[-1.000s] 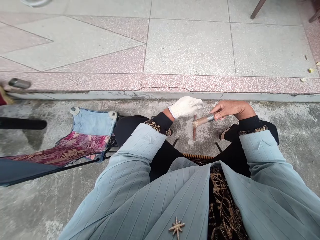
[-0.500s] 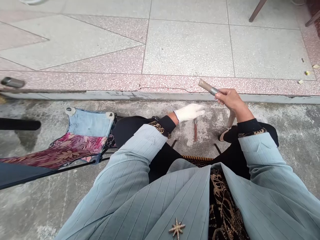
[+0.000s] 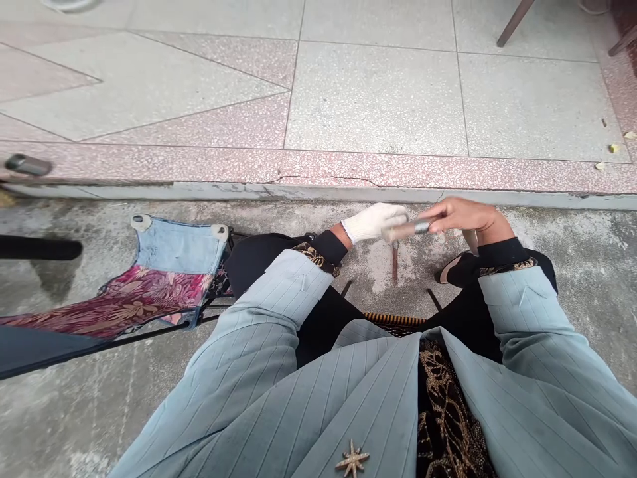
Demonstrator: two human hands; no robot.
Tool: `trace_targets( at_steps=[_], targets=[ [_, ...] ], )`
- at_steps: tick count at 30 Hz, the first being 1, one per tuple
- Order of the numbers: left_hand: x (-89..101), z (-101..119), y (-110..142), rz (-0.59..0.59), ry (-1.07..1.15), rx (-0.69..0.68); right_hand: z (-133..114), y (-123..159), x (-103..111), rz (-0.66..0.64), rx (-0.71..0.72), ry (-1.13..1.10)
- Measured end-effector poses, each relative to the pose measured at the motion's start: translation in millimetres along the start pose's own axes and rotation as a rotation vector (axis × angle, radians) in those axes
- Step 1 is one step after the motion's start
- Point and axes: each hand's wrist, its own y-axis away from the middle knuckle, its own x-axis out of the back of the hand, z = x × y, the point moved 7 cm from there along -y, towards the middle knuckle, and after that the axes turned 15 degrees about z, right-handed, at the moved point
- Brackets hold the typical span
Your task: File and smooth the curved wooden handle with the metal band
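Note:
My right hand (image 3: 465,216), bare, is closed around a short pale stick (image 3: 401,231) with a band of silvery wire (image 3: 422,227) wound round it. The stick points left, blurred by motion, and its free end is just in front of the gloved fingers. My left hand (image 3: 374,222), in a white knitted glove, has its fingers pressed together; what they hold is hidden. Below the stick, a tool with a reddish-brown handle (image 3: 395,267) stands or lies over the concrete, its upper end partly covered. Another pale piece (image 3: 470,240) shows under my right wrist, partly hidden.
A raised terrazzo step (image 3: 373,167) runs across in front of me. To the left is a folding chair with denim and red floral fabric (image 3: 164,285), near a black tube (image 3: 40,247). A dark cylindrical object (image 3: 28,164) lies on the step. Furniture legs (image 3: 515,23) stand at upper right.
My right hand has lowered and turned the stick from pointing up and left to nearly level, bringing its end down in front of my left hand. The left hand has hardly moved.

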Motion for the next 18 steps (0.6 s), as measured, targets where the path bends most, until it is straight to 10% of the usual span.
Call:
trace_targets(
  at_steps=[7,18],
  targets=[
    [-10.6,9,2,-0.032,-0.034,-0.009,6,-1,52,0.738,0.026,-0.443],
    [-21.5,25,13,-0.143,-0.493,-0.197,31,-24,42,0.702,-0.090,0.512]
  ],
)
